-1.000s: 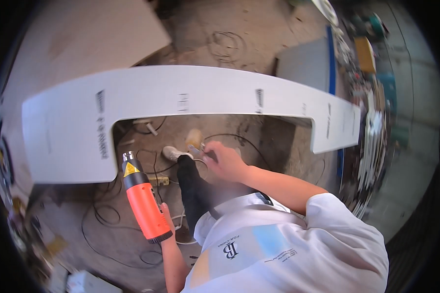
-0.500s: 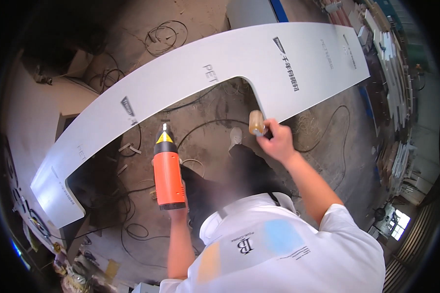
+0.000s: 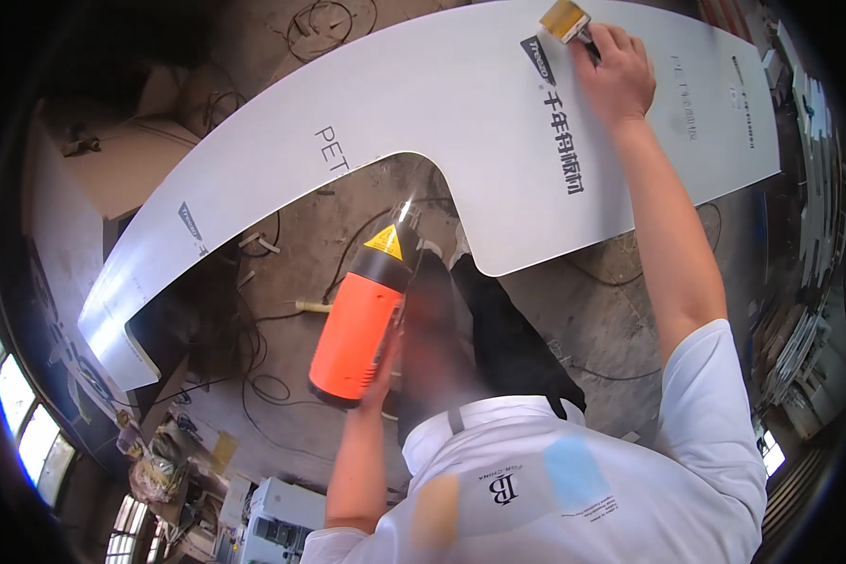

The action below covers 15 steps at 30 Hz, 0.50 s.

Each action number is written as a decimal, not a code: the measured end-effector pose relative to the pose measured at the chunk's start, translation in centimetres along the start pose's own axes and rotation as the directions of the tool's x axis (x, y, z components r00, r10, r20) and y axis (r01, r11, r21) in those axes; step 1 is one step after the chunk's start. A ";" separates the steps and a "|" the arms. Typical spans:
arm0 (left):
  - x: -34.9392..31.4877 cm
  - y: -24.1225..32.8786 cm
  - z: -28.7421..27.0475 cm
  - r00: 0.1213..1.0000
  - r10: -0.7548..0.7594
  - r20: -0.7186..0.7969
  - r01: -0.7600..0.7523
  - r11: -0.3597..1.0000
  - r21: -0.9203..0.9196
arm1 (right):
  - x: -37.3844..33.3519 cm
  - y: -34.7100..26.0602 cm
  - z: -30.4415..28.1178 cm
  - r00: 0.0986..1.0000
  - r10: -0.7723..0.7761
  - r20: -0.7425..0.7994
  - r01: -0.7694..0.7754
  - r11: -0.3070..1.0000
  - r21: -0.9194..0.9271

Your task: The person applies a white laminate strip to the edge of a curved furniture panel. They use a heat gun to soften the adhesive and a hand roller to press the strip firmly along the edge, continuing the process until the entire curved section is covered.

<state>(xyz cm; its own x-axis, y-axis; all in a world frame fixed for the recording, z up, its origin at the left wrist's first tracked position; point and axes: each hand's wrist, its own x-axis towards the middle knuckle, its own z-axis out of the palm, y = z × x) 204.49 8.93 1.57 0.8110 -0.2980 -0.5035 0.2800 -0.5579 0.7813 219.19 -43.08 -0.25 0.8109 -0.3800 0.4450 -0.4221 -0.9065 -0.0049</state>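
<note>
A large white curved panel (image 3: 451, 89) with printed dark lettering spans the view in front of me. My left hand (image 3: 382, 376) grips an orange-and-black heat gun (image 3: 355, 329), its metal nozzle angled up and right toward the panel's inner edge. The handle is mostly hidden behind the gun's body. Over the panel's right part, near the far edge, my right hand (image 3: 620, 80) holds a small hand roller (image 3: 566, 19) with an amber cylinder. Whether the roller touches the surface, I cannot tell.
Coiled black cable (image 3: 324, 28) lies on the floor beyond the panel, and more cable (image 3: 273, 387) loops at the left. Long boards (image 3: 813, 188) are stacked along the right side. A grey machine (image 3: 287, 517) stands at the lower left.
My right hand has moved the roller forward and right, from the panel's inner edge to its far part. The heat gun has shifted right and now tilts to the right.
</note>
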 end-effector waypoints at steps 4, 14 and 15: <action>2.4 0.3 -0.9 0.867 -0.495 0.052 0.277 0.393 -0.877 | -0.3 -0.8 0.1 0.999 0.043 0.019 -0.043 0.999 0.031; 7.2 2.6 -1.4 0.996 -0.079 -0.044 0.046 0.864 -0.502 | 0.0 -0.2 0.4 0.999 0.003 0.036 -0.003 1.000 -0.007; 7.2 2.4 -1.9 0.998 -0.069 -0.015 0.053 0.874 -0.482 | -0.1 -0.2 0.4 0.999 -0.007 0.036 0.007 1.000 -0.001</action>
<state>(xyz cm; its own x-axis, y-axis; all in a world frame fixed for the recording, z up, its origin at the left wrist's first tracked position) 211.95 6.90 0.56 0.7974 -0.2472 -0.5505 0.5357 -0.1302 0.8343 219.38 -42.92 -0.63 0.8278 -0.3797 0.4129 -0.4168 -0.9090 -0.0004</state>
